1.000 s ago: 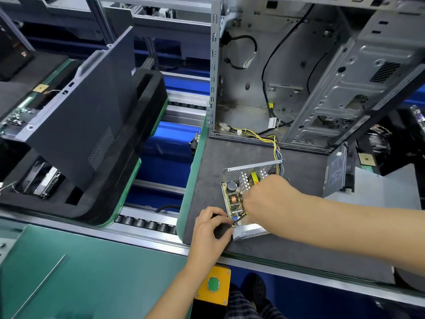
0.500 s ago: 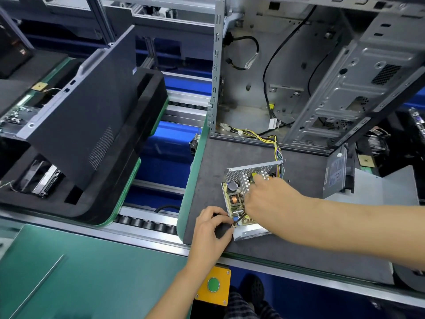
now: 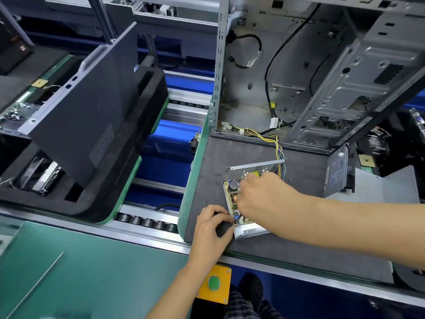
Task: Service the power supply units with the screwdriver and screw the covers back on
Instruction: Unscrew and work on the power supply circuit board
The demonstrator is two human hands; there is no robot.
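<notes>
No text, brand, number or sign can be read anywhere in the view. The closest candidate is a printed label (image 3: pixel 336 170) on the side of a grey box standing upright beyond and to the right of the right hand (image 3: pixel 259 194) (its rows of print are too small and blurred to make out). The green button (image 3: pixel 214 282) on a yellow housing, just below the left hand (image 3: pixel 212 229), carries no legible marking, and the exposed board between the hands shows no readable print.
</notes>
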